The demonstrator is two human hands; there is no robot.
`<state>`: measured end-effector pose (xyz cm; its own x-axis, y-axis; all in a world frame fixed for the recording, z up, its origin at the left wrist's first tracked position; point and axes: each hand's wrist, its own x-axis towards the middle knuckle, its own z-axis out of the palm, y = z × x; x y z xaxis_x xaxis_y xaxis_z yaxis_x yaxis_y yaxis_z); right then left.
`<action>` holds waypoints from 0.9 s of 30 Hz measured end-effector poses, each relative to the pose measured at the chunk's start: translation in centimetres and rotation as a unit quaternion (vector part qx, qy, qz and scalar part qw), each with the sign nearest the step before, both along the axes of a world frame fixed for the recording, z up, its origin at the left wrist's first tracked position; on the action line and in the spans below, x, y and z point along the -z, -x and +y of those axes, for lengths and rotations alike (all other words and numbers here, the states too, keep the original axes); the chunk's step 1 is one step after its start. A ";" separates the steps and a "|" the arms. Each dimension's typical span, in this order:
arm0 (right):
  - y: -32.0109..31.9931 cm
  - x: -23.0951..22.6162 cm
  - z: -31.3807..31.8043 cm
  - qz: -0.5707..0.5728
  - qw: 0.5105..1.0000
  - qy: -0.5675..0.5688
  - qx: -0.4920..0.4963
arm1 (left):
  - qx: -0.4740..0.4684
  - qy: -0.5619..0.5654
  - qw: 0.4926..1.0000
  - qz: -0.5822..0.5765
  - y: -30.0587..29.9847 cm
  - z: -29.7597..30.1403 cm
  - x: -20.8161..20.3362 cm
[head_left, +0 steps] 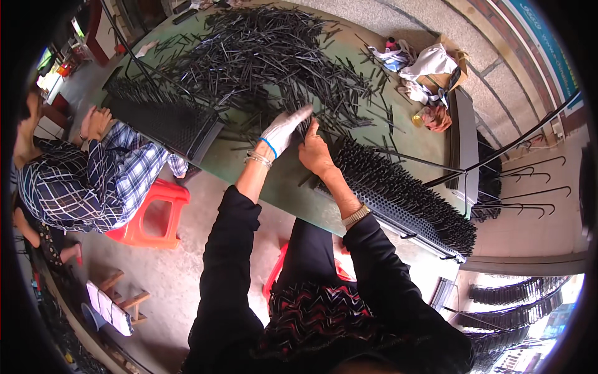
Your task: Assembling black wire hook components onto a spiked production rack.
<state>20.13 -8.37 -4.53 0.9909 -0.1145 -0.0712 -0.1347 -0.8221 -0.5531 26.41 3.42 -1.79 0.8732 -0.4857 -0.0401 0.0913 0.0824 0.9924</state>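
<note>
My left hand [283, 132], in a white glove with a blue cuff band, reaches over the near edge of a heap of thin black strips [261, 53]. Its fingers are pressed together around a few dark strips showing between the two hands. My bare right hand [316, 154] is close against it, index finger raised toward the gloved fingertips and the other fingers curled. Whatever the right fingers grip is hidden. Beside my right wrist stands a perforated rack [398, 209], densely filled with upright black strips.
At left, another black perforated rack [162, 121] lies before a seated person [75, 181] on a red stool [156, 215]. Bags and a cardboard box [451, 71] sit at the table's [249, 177] far right. Metal rods [498, 153] and hooks project on the right.
</note>
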 end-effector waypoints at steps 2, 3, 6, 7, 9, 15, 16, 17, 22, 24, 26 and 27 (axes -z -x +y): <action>-0.1 0.0 0.0 -0.001 1.000 -0.020 0.000 | -0.023 0.083 0.990 0.116 0.1 -1.2 -0.7; 0.0 0.2 -0.1 -0.014 1.000 -0.001 0.005 | -0.038 0.073 0.991 0.104 0.4 -1.7 -0.8; 0.4 -0.4 0.5 0.019 1.000 0.019 0.003 | -0.093 0.093 0.985 0.107 -0.2 -2.8 2.3; 0.9 -0.5 0.7 -0.019 1.000 0.003 -0.014 | -0.150 0.121 0.974 0.123 -0.4 -2.9 2.9; 1.7 -3.1 1.3 0.042 0.995 -0.070 -0.050 | -0.239 0.173 0.947 0.130 -0.3 -2.3 4.1; 2.1 -5.0 -0.6 -0.145 0.978 -0.148 -0.014 | -0.200 0.111 0.973 -0.029 1.5 -2.0 2.3; 1.8 -5.3 -0.1 -0.182 0.970 -0.164 0.005 | -0.146 0.204 0.964 -0.083 2.2 -2.5 2.3; 0.6 -3.9 0.2 -0.214 0.932 -0.291 0.012 | -0.047 0.454 0.884 0.106 1.5 -3.5 4.4; 1.6 -2.2 1.4 -0.154 0.911 -0.352 0.151 | -0.268 0.107 0.947 -0.138 6.0 -4.4 4.9; 1.4 -1.6 0.6 -0.112 0.909 -0.382 0.119 | -0.023 -0.469 0.865 -0.176 6.2 -4.3 5.0; 1.2 -1.5 1.3 -0.140 0.875 -0.444 0.131 | -0.073 -0.321 0.936 -0.127 4.8 -4.5 10.7; 1.2 -1.6 1.5 -0.165 0.895 -0.391 0.137 | -0.110 -0.173 0.968 -0.143 4.8 -4.5 11.0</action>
<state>18.88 -6.91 -2.88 0.9153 -0.3990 0.0551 0.0040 -0.1279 -0.9918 21.61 -1.04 -12.81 0.9531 -0.2884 0.0918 -0.1738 -0.2732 0.9461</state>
